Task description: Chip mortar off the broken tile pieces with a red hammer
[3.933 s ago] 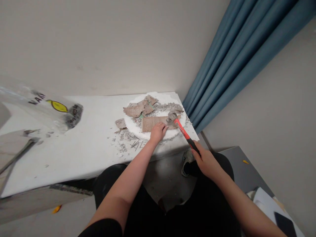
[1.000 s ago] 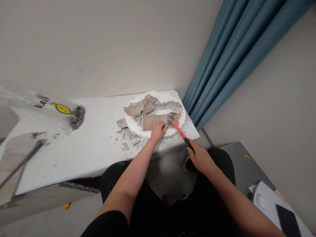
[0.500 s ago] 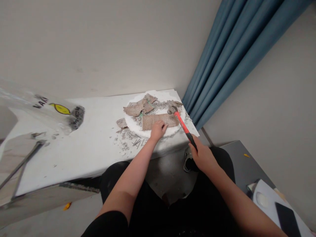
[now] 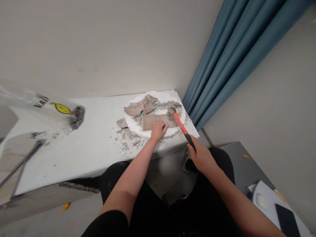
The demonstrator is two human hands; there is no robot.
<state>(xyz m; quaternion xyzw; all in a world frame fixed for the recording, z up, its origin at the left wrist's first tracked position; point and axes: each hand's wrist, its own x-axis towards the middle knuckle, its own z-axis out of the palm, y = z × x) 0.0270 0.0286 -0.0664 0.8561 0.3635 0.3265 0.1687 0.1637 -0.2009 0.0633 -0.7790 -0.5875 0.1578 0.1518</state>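
Note:
My right hand [image 4: 200,154] is wrapped around the black grip of a hammer [image 4: 180,124] with a red shaft. The hammer's metal head is over the right end of a brown panel dotted with small holes [image 4: 150,121]. On the panel's front edge rests my left hand [image 4: 158,130], its fingers curled in. Whatever those fingers pinch, if anything, is hidden. The panel lies on a round white slab [image 4: 133,126]. Behind it are torn brown pieces [image 4: 137,108] and grey crumbs [image 4: 161,105].
The slab lies on a white-covered table [image 4: 93,131]. Thin dark sticks [image 4: 138,142] and rubble lie at its front left. Further left is a clear plastic bag [image 4: 54,108] with grey bits inside. A blue curtain [image 4: 222,56] hangs at the right, above a grey surface [image 4: 229,154].
The hammer head has shifted slightly left and down toward the panel, and my right hand has moved a little with it. My left hand stays on the panel.

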